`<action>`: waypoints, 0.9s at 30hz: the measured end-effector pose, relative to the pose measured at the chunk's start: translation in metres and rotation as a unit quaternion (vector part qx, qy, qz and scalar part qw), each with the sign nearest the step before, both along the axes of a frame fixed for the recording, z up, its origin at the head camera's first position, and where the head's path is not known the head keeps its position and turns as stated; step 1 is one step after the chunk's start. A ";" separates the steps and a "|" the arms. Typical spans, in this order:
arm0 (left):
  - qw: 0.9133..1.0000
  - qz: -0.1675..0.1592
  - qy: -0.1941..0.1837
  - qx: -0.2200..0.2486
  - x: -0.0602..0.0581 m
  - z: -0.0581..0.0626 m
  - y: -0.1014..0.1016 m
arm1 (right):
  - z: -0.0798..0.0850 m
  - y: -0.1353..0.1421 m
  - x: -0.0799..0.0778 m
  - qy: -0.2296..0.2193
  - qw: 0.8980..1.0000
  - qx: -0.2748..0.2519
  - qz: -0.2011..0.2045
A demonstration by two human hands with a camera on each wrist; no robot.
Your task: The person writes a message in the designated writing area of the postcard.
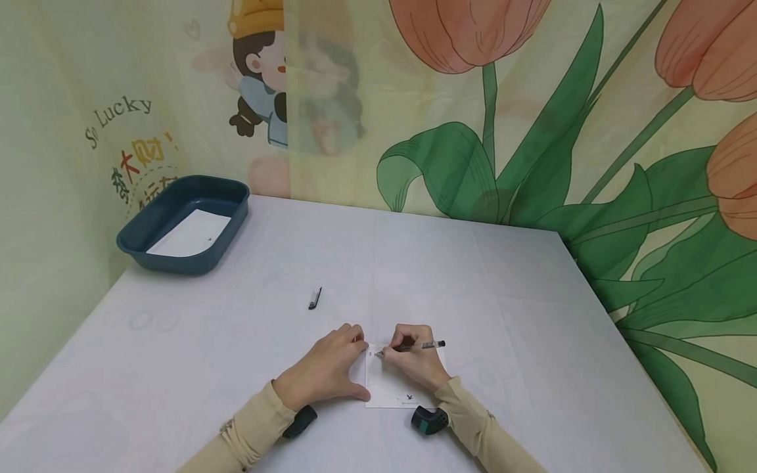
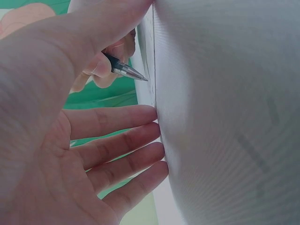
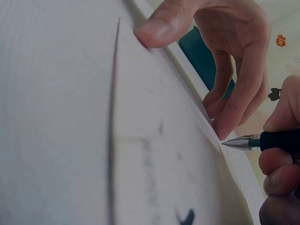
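Note:
A white sheet of paper (image 1: 387, 387) lies on the table before me, with a small dark bird print near its lower edge and a little handwriting at the top left. My right hand (image 1: 416, 361) pinches a pen (image 1: 434, 344), its tip close over the upper part of the sheet. In the right wrist view the pen (image 3: 241, 142) shows a metal cone tip and a dark grip. Along the sheet's left edge, my left hand (image 1: 325, 368) rests with thumb and fingers spread, fingertips at the paper's border. Its fingers are nearly straight in the left wrist view.
A black pen cap (image 1: 315, 298) lies on the white table (image 1: 437, 276) beyond my left hand. At the back left corner stands a dark blue basin (image 1: 177, 263) with white paper (image 1: 192, 235) inside. A printed curtain (image 1: 331, 171) hangs behind the table.

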State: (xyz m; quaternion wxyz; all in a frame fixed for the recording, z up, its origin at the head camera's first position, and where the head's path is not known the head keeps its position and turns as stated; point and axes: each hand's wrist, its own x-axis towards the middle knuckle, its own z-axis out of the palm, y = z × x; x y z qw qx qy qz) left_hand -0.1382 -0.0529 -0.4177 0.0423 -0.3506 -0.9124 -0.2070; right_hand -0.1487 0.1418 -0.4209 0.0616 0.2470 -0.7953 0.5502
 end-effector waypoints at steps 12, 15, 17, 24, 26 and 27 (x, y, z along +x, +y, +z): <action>1.000 0.001 0.009 0.004 0.000 -0.001 0.000 | 0.002 0.000 0.000 0.004 1.000 0.012 -0.002; 1.000 0.000 0.010 0.005 0.000 -0.002 0.000 | 0.002 0.000 0.001 0.006 1.000 0.012 -0.003; 1.000 -0.001 0.010 0.006 0.000 -0.002 0.000 | 0.002 0.000 0.001 0.007 1.000 0.010 -0.003; 1.000 -0.003 0.012 0.010 0.000 -0.002 -0.001 | 0.001 0.000 0.001 0.005 1.000 0.012 -0.004; 1.000 -0.003 0.012 0.010 0.000 -0.002 0.000 | 0.001 0.000 0.001 0.004 1.000 0.013 -0.003; 1.000 -0.003 0.012 0.010 0.000 -0.002 0.000 | 0.001 0.000 0.001 0.004 1.000 0.014 -0.003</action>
